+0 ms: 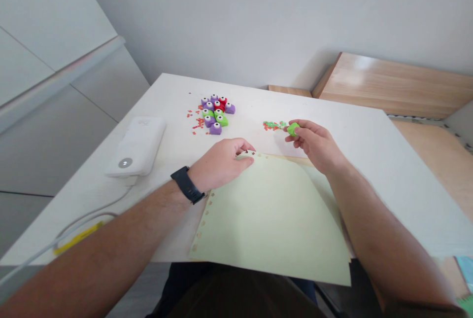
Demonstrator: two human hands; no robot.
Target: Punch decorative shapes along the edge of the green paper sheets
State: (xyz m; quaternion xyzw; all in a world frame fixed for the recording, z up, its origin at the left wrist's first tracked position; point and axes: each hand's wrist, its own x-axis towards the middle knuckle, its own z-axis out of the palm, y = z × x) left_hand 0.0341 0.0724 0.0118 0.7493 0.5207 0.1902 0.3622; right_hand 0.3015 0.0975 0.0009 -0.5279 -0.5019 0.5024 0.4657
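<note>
A pale green sheet of paper (273,219) lies at the table's front edge, with small punched shapes along its left and top edges. My left hand (229,160) pinches its top left corner between thumb and fingers. In my right hand (314,140), beyond the paper's top edge, is a small green craft punch (293,129). Beside that hand lies a small heap of green and orange paper cutouts (273,125). Several purple, red and green punches with eye-like tops (216,115) cluster farther back, left of centre.
A white power bank (138,145) with a cable (99,209) plugged into it is at the left. A yellow object (79,239) lies partly behind my left forearm. Orange cutouts (199,122) are scattered by the punches. A wooden unit (399,81) stands behind right.
</note>
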